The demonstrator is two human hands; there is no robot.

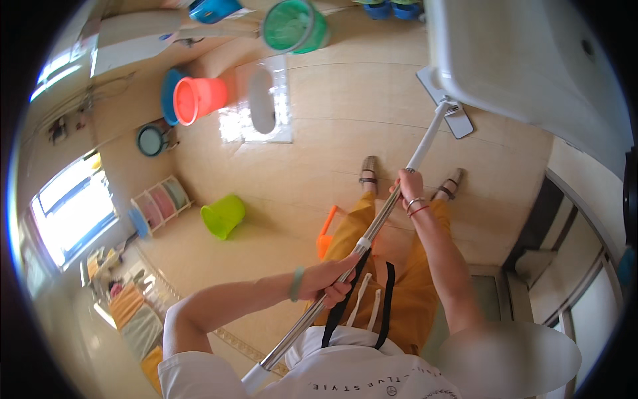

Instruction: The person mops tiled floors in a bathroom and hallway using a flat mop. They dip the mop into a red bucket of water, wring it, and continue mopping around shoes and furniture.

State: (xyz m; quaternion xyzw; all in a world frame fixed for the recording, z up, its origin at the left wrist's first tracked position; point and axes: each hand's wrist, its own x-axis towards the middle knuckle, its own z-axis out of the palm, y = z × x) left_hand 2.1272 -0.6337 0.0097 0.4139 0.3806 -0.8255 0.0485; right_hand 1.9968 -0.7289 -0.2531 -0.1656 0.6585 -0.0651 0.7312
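Mop (425,143) slants across the tiled floor (345,100), its flat head under the white sink (531,60). Right hand (410,186) wraps its fingers around the shaft midway; left hand (325,279) grips lower, fingers curled shut. A green bucket (224,216) lies tipped nearby.

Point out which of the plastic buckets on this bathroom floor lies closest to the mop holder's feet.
The lime-green bucket, tipped on its side on the tiles. The coral bucket and the teal-green bucket sit farther off, beyond the squat toilet.
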